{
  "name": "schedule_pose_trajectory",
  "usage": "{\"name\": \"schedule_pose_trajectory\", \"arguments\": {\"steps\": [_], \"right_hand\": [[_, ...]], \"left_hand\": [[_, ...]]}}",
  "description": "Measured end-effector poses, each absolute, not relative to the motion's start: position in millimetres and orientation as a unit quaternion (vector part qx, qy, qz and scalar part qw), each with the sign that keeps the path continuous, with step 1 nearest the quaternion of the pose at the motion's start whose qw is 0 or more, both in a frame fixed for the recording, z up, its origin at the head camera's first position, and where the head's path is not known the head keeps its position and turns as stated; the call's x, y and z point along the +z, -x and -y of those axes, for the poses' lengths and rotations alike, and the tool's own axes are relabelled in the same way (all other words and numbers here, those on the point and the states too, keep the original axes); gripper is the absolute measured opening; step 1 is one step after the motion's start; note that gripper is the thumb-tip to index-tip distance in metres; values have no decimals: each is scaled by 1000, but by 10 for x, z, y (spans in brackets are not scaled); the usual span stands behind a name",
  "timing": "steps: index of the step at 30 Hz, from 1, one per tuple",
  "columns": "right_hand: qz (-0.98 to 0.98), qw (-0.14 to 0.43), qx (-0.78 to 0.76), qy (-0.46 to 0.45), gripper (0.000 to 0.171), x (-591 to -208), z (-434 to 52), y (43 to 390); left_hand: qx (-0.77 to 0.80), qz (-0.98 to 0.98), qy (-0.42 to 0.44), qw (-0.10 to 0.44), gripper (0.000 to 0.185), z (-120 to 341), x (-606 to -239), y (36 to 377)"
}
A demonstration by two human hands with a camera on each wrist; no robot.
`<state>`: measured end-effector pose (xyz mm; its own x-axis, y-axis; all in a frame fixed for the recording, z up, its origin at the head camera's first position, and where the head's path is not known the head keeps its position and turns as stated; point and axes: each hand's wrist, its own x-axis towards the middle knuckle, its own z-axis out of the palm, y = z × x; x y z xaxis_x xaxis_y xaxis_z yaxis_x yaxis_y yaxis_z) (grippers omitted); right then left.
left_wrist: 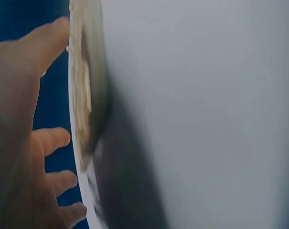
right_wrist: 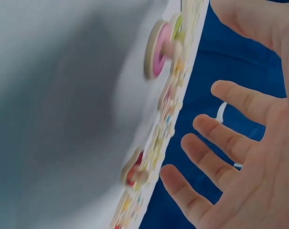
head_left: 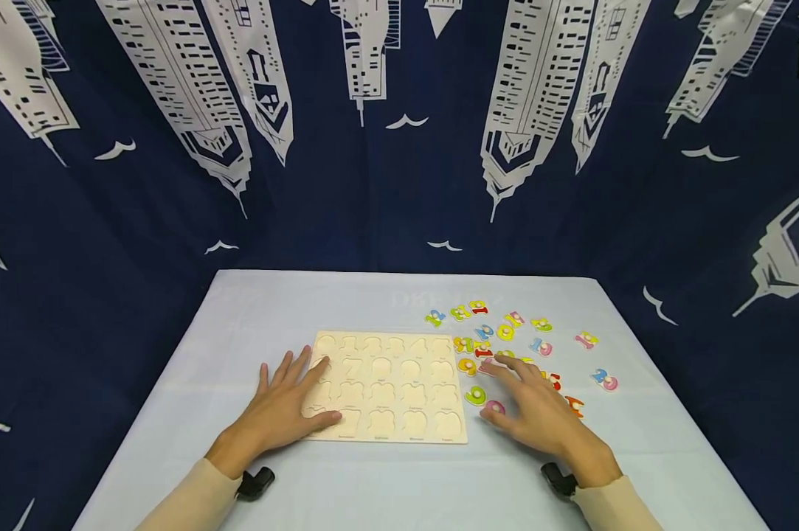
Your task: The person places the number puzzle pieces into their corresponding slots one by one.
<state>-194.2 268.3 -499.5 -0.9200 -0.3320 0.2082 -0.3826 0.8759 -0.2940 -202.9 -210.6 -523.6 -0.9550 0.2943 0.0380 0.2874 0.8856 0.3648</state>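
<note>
A pale wooden puzzle board (head_left: 397, 398) with rows of shallow cut-out recesses lies flat on the white table. My left hand (head_left: 279, 405) spreads over its left edge, fingers straight and holding nothing; the left wrist view shows the board's edge (left_wrist: 82, 105) beside the thumb. Over the coloured number pieces to the right of the board hovers my right hand (head_left: 538, 413), its fingers loosely extended with nothing in them. Closest to its thumb are a pink round piece (head_left: 495, 407) and a green piece (head_left: 475, 396). A wooden knob stands up from the pink piece in the right wrist view.
Several more number pieces lie scattered behind and right of the right hand, including a yellow piece (head_left: 505, 332), a blue and pink piece (head_left: 604, 379) and a red and orange piece (head_left: 575, 405). A dark blue cloth (head_left: 372, 206) printed with white buildings hangs behind the table (head_left: 273, 302).
</note>
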Motion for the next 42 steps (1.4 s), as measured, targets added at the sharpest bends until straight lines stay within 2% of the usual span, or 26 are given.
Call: {"name": "schedule_pose_trajectory", "arguments": {"steps": [7,18,27,36,42], "right_hand": [[970,66,165,-164,79,-4995,-2900,1893],[974,66,169,-136,74,-4975,-3252,1952],[970,69,191,-132,69,-4904,-3277,2239],[967,36,217,-130,64,-4838,-3241,2670],[963,26,236,-129,64,-4749,-3322,2816]], "left_hand": [[191,-967,-169,18,113,2306,-5253,1957],[210,-961,-174,41,120,2309,-5201,1965],[209,-962,-168,52,122,2312,-5179,1942],[213,-961,-170,51,123,2317,-5207,1935],[214,-961,-169,56,122,2319,-5205,1962]]}}
